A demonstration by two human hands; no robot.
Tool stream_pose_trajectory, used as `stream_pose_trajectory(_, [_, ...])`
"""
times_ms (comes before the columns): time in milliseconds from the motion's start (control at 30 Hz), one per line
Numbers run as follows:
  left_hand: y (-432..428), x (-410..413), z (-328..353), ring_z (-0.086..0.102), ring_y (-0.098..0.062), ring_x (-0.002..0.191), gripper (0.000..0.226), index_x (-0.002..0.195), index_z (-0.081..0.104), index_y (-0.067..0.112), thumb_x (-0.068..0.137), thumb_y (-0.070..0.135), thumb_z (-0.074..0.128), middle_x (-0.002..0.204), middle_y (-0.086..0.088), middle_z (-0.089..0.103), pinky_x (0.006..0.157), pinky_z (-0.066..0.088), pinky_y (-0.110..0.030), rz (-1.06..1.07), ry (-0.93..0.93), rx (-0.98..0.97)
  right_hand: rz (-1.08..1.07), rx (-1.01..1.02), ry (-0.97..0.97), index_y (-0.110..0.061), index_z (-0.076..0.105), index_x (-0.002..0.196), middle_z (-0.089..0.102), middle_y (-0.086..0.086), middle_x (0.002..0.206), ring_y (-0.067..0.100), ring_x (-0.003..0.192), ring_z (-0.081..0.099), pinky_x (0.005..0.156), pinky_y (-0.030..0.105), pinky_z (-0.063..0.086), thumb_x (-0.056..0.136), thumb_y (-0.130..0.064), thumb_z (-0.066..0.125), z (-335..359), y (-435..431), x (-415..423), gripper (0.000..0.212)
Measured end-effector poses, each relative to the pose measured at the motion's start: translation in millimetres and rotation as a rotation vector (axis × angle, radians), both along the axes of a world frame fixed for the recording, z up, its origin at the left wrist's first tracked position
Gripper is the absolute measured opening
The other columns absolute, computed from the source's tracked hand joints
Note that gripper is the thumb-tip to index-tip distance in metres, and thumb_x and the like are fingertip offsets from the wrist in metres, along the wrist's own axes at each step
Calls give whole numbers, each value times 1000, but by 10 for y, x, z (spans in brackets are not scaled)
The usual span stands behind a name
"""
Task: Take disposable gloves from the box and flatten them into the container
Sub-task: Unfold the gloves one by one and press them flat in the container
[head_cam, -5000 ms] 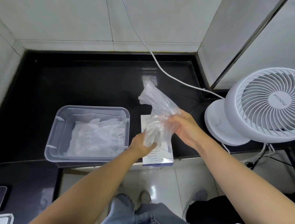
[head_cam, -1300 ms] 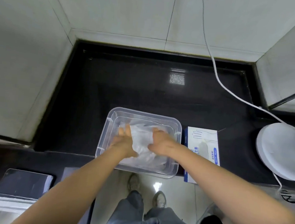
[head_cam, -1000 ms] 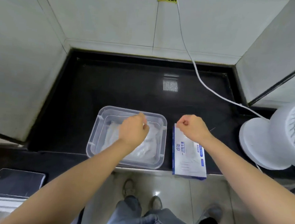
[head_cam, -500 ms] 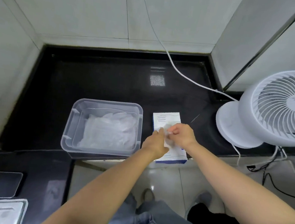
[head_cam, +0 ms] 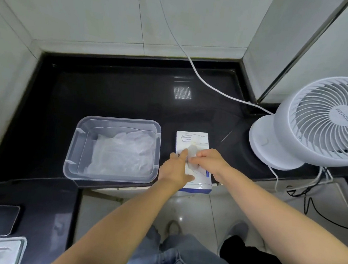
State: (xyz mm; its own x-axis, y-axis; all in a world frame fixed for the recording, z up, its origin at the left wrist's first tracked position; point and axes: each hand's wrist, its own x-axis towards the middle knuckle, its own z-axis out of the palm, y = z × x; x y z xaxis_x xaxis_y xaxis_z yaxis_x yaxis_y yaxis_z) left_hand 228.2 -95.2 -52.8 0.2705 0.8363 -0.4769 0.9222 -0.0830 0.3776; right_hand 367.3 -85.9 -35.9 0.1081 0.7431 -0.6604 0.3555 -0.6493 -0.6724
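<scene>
Two-handed, working at the glove box point(head_cam: 191, 138), a flat white cardboard carton printed with blue hand outlines, lying on the glossy black countertop point(head_cam: 109, 89) just right of the container point(head_cam: 71, 155). Pressing down on the carton's top with the left hand point(head_cam: 175, 169), index finger straight and pointing away, thumb spread along the near end, curling round nothing. Pinching with the right hand point(head_cam: 208, 161), fingertips bunched tight on a thin, translucent, crinkled glove point(head_cam: 192, 151) poking up from the box's top opening, just beside the left index finger. Looking left at clear rigid plastic, rectangular with rounded corners and small side tabs, holding a filmy, wrinkled layer of flattened gloves point(head_cam: 123, 155) spread over its floor. Sharing the counter with a round white fan point(head_cam: 324, 120), curved grille ribs facing up, and a smooth white cable point(head_cam: 194, 71) trailing across the stone.
</scene>
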Motion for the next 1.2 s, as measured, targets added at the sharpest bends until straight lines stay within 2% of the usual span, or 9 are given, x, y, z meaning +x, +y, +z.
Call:
stream_pose_trajectory(167, [29,6,-25,60,-23,101,97,154,7,27,83,39,73,134,-10,32,79,50,-30,15,8,-17,26,13,70,-15,44,65,61,9,84,20,78,59,72,31,46,81,-15,78,-18,-19,54,38])
stream_pose_trajectory(400, [52,18,-31,59,-25,106,98,154,8,28,82,38,74,136,-11,31,81,50,-31,31,-7,-47,-136,106,173,-10,54,79,69,19,96,18,72,60,74,33,52,86,-25,76,84,1,119,27])
stream_pose_trajectory(500, [60,12,-43,59,-25,106,99,154,7,28,82,38,74,136,-11,32,82,51,-31,25,-2,-43,-21,29,29,-8,54,76,64,21,86,20,76,61,70,32,51,83,-33,77,90,-12,132,35])
stream_pose_trajectory(633, [57,16,-44,59,-25,105,98,154,8,28,82,38,75,135,-10,33,78,50,-30,23,0,-37,-6,103,-84,-5,60,54,66,25,77,25,72,64,76,38,55,78,-14,81,184,33,153,33])
stream_pose_trajectory(800, [47,25,-31,59,-26,103,98,153,10,28,81,37,75,132,-9,33,77,49,-32,25,1,-38,-71,212,19,-13,59,49,59,-5,47,15,69,65,80,31,53,81,-14,79,380,159,97,38])
stream_pose_trajectory(900, [49,12,-30,59,-25,103,97,153,9,28,82,37,74,133,-9,33,77,48,-30,24,5,-43,-142,202,81,-13,59,62,61,-2,62,15,69,60,77,36,53,86,-18,74,355,164,118,29])
stream_pose_trajectory(967, [46,15,-23,59,-24,105,96,153,9,28,82,38,74,134,-9,32,77,48,-28,21,12,-44,-67,112,76,-10,65,77,64,2,70,15,69,59,77,34,54,88,-22,72,326,132,130,16])
stream_pose_trajectory(1033, [48,24,-18,59,-25,105,97,153,9,29,82,37,74,134,-10,33,78,48,-29,21,11,-42,5,34,41,-8,69,94,70,1,75,18,73,65,76,34,55,85,-27,74,258,108,113,22])
stream_pose_trajectory(1200, [49,36,-4,59,-24,105,98,153,11,27,81,37,76,132,-9,35,81,51,-30,25,11,-39,-19,291,4,-6,65,85,73,5,97,24,87,70,75,31,52,94,-32,63,332,149,53,27])
